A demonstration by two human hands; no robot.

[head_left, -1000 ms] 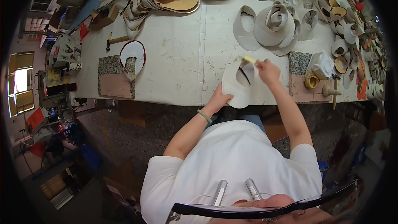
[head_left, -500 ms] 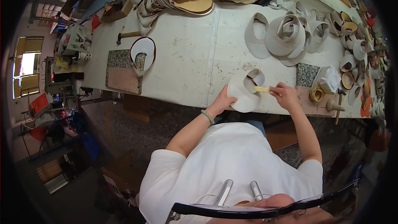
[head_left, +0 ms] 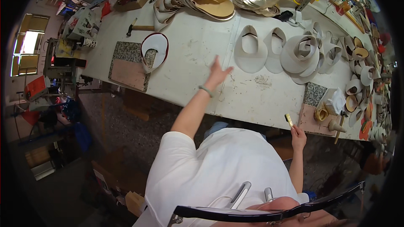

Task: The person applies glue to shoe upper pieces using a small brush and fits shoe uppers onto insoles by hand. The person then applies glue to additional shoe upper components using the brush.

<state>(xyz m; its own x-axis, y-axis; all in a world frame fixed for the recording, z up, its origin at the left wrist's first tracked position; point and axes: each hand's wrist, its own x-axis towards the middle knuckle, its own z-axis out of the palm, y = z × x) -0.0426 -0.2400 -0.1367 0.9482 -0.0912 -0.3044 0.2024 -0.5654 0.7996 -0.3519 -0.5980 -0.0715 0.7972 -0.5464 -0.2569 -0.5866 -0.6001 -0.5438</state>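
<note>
My left hand (head_left: 219, 74) stretches out over the white worktable (head_left: 193, 63), fingers spread and holding nothing. Just beyond it lies a white U-shaped shoe-upper piece (head_left: 250, 51), with a second one (head_left: 274, 48) beside it. My right hand (head_left: 298, 134) hangs back by the table's near edge, gripping a small brush (head_left: 289, 120) with a yellowish head that points upward. A green band circles my left wrist.
A white piece with a red rim (head_left: 154, 49) rests on a stone slab (head_left: 131, 64) at left, a hammer (head_left: 139, 27) behind it. Stacks of tan and gold pieces (head_left: 210, 3) lie at the back. Several curled pieces (head_left: 357, 71) crowd the right end.
Earlier my left hand held a white piece while the right brushed it. Now that piece lies on the table, my left hand reaches forward with nothing in it, and my right hand has drawn back with the brush.
</note>
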